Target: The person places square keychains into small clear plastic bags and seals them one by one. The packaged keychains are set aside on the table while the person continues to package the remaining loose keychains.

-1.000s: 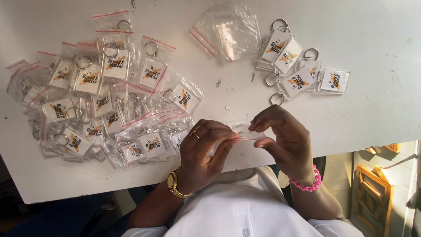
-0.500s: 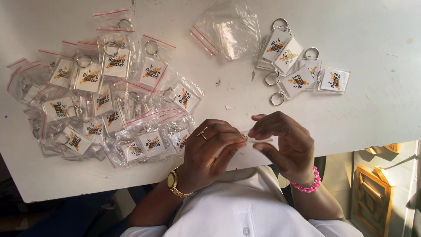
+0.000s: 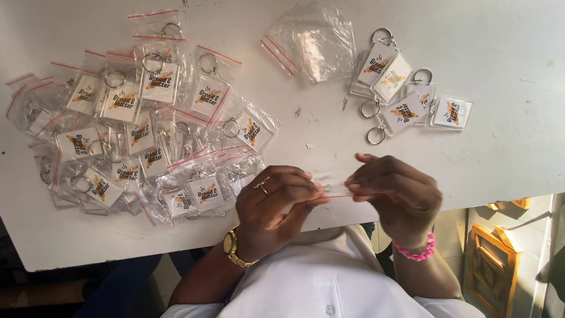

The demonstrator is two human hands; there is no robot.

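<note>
Clear plastic catches the light between the two hands at the near edge of the white table (image 3: pixel 506 88): from my remote seat I see the left hand (image 3: pixel 276 203), a ring on one finger and a gold watch (image 3: pixel 233 246) at the wrist, pinching one end of a small zip bag (image 3: pixel 333 189), while the right hand (image 3: pixel 397 194), a pink bead bracelet (image 3: pixel 416 251) at its wrist, pinches the other end. Both hands are closed on the bag with fingertips — neither is clenched into a fist, neither is released. The bag sits just above the table's near edge, between the two sets of fingertips; I cannot tell what, if anything, is inside it.

To the left lies a wide heap of bagged key rings (image 3: pixel 135 123), each a clear tag with a printed card and a metal ring, sealed in a red-striped zip bag; the heap reaches almost to the left hand. Far across the table, a little right of centre, rests a bunch of empty zip bags (image 3: pixel 312 41). Just right of that sits a small cluster of unbagged key rings (image 3: pixel 406 97) — well apart from the hands. A white shirt (image 3: pixel 329 282) fills the near foreground.
</note>
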